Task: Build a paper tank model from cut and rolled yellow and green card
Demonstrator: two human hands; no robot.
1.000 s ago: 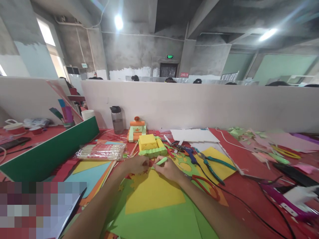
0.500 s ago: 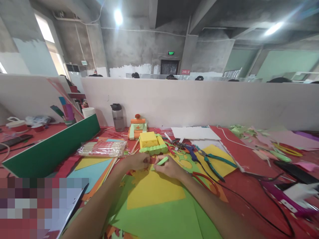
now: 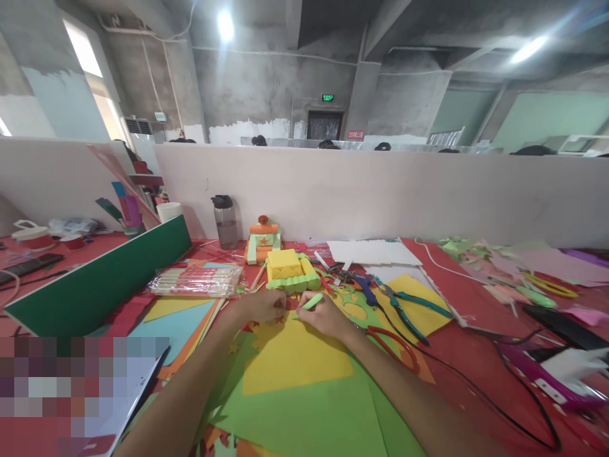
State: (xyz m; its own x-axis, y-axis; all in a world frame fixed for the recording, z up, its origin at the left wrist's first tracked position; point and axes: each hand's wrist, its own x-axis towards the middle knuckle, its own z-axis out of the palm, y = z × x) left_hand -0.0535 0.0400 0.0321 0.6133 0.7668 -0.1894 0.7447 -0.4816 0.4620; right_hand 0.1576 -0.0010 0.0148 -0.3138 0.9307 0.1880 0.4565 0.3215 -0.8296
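Note:
My right hand (image 3: 320,315) is closed round a light green pen-like tool (image 3: 313,301), which slants down to the left. Its tip is hard to make out, low over the top of a yellow sheet (image 3: 299,362). Just left of it, my left hand (image 3: 267,305) has its fingers curled together; whatever they pinch is too small to see. Under the yellow sheet lie larger green sheets (image 3: 304,419). Small cut-out stars (image 3: 233,348) are scattered by my left wrist. Right beyond both hands stands a yellow and green foam or paper model (image 3: 284,264).
Teal-handled pliers (image 3: 413,311), red-handled scissors (image 3: 394,348) and a blue glue gun (image 3: 366,290) with a black cord lie to the right. On the left are wrapped sticks (image 3: 195,281) and a green board (image 3: 102,276). A bottle (image 3: 224,222) and an orange model (image 3: 263,241) stand behind.
My right hand and the light green tool have shifted very slightly. The left hand keeps its curled pose, and the whole view has moved a little.

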